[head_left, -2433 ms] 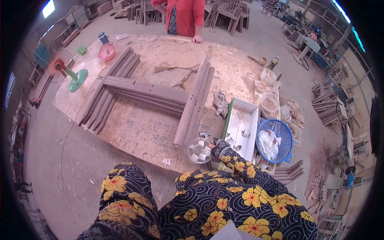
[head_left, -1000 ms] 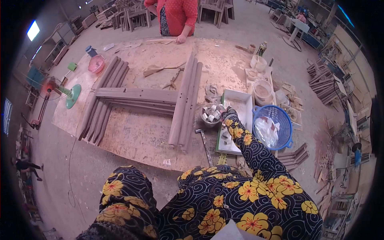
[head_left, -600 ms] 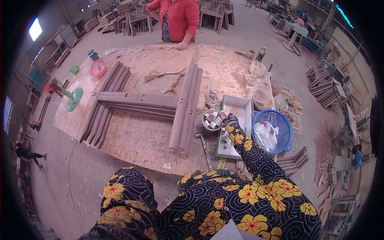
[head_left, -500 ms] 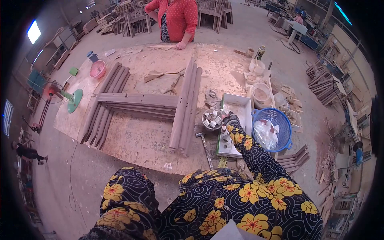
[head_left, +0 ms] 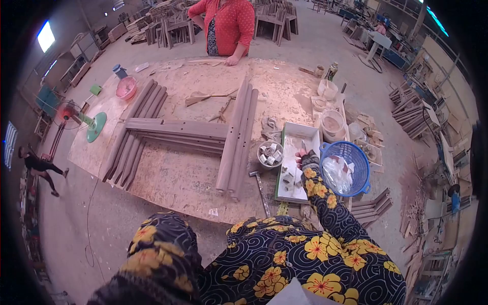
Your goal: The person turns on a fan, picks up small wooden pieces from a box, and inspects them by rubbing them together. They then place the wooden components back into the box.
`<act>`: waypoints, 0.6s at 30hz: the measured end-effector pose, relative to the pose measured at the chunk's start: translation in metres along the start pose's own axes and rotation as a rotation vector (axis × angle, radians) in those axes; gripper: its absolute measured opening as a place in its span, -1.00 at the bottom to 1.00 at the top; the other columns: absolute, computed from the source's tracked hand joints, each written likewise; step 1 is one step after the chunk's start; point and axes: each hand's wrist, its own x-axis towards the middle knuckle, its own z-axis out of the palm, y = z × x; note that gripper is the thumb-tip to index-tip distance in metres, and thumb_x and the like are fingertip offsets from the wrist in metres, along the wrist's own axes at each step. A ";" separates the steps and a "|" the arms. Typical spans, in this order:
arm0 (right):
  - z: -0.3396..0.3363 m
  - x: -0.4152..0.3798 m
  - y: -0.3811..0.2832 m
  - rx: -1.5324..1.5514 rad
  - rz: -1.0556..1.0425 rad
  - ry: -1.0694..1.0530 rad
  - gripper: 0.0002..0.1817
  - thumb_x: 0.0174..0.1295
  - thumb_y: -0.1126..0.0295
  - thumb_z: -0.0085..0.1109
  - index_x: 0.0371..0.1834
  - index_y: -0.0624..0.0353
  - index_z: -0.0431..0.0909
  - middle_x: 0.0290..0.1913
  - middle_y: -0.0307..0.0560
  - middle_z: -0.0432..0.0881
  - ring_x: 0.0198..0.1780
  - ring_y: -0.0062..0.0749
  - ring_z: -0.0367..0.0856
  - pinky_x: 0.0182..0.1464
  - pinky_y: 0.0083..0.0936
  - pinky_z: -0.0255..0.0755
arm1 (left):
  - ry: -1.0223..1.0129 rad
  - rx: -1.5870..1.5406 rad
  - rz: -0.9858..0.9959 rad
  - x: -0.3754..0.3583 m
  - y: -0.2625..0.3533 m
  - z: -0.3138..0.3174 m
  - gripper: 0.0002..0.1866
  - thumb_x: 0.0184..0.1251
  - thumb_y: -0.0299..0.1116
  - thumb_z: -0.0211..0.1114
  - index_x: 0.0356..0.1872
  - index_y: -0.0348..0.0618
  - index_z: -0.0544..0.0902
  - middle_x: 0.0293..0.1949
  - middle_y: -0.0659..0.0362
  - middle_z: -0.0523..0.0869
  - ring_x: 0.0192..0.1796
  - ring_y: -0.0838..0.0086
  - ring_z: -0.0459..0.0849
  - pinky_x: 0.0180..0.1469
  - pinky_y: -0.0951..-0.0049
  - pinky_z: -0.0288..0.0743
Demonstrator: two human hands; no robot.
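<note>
My right hand is over the white box, its sleeve covering much of it. Its fingers look apart, and I make out nothing held in them. Small grey-white pieces lie in the near part of the box. Left of the box stands a round bowl with several light-coloured blocks in it. A blue plastic basket holding clear plastic bags stands to the right of my hand. My left hand is out of view; only its flowered sleeve shows.
Brown wooden frame parts lie stacked on the table. A hammer rests left of the box. Tubs stand beyond the basket. A person in red stands opposite; another person is at far left.
My right hand has moved right, from the bowl's edge to above the white box. At far left, the other person has moved a little to the right.
</note>
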 end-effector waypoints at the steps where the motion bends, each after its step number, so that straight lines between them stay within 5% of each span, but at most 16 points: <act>1: -0.005 -0.004 -0.002 0.033 0.029 -0.024 -0.82 0.18 0.28 -0.01 -0.29 0.12 0.31 -0.42 -0.20 0.53 -0.60 -0.63 0.41 -0.69 -0.69 0.33 | 0.044 -0.015 -0.036 -0.002 -0.006 -0.001 -0.56 0.13 0.00 -0.08 -0.11 -0.12 0.28 -0.19 0.09 0.36 -0.25 0.29 0.40 -0.20 0.24 0.24; 3: -0.017 -0.015 0.000 0.040 0.049 -0.046 -0.79 0.17 0.25 0.01 -0.30 0.13 0.32 -0.39 -0.20 0.51 -0.60 -0.61 0.39 -0.69 -0.66 0.34 | 0.187 -0.094 -0.165 -0.011 -0.028 -0.006 -0.52 0.13 0.03 -0.10 -0.07 -0.12 0.28 -0.15 0.08 0.37 -0.22 0.27 0.41 -0.16 0.23 0.24; 7: -0.026 -0.059 -0.010 0.049 0.055 -0.085 -0.79 0.18 0.25 0.00 -0.33 0.17 0.34 -0.40 -0.18 0.50 -0.63 -0.59 0.36 -0.69 -0.64 0.32 | 0.648 -0.847 -0.811 -0.057 -0.103 -0.017 -0.45 0.14 0.11 -0.13 0.00 -0.11 0.28 -0.06 0.06 0.39 -0.16 0.24 0.41 -0.08 0.20 0.24; 10: -0.037 -0.072 0.004 0.083 0.047 -0.120 -0.79 0.20 0.25 -0.04 -0.36 0.17 0.35 -0.44 -0.17 0.48 -0.71 -0.56 0.33 -0.74 -0.61 0.29 | 0.842 -1.207 -1.025 -0.098 -0.159 -0.019 -0.40 0.15 0.16 -0.15 0.05 -0.10 0.28 0.00 0.04 0.40 -0.11 0.21 0.42 -0.03 0.19 0.24; 18: -0.056 -0.088 0.039 -0.064 0.149 -0.130 -0.76 0.19 0.23 -0.02 -0.39 0.19 0.33 -0.54 -0.17 0.45 -0.73 -0.59 0.30 -0.77 -0.63 0.22 | 0.733 -1.259 -1.163 -0.181 -0.211 -0.036 -0.27 0.14 0.28 -0.24 0.17 -0.09 0.21 0.11 0.05 0.33 0.05 0.10 0.37 0.13 0.02 0.14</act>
